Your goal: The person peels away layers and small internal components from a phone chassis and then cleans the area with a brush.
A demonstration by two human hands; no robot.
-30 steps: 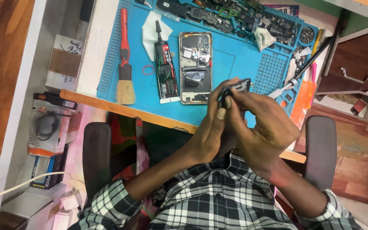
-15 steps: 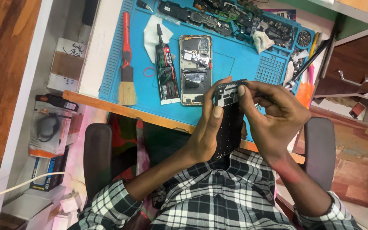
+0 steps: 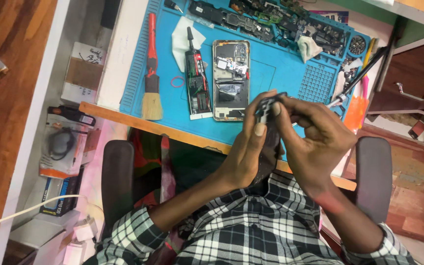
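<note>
Both my hands hold a dark phone panel (image 3: 269, 142) upright over the near edge of the blue work mat (image 3: 280, 73). My left hand (image 3: 245, 152) grips its left side, thumb near the top. My right hand (image 3: 315, 142) holds its right side, with fingertips pressing on the panel's upper end. An opened phone (image 3: 230, 81) with exposed internals lies flat on the mat just beyond my hands.
A black glue tube (image 3: 197, 81), a red-handled brush (image 3: 150, 73), a white cloth (image 3: 182, 37) and a red rubber band (image 3: 177, 82) lie left on the mat. Several loose phone parts (image 3: 271, 19) fill its far edge. Tools (image 3: 359, 78) stand at right. Boxes (image 3: 62, 147) sit lower left.
My hands and the panel have shifted slightly left and up toward the opened phone. My right fingers have moved onto the panel's top end.
</note>
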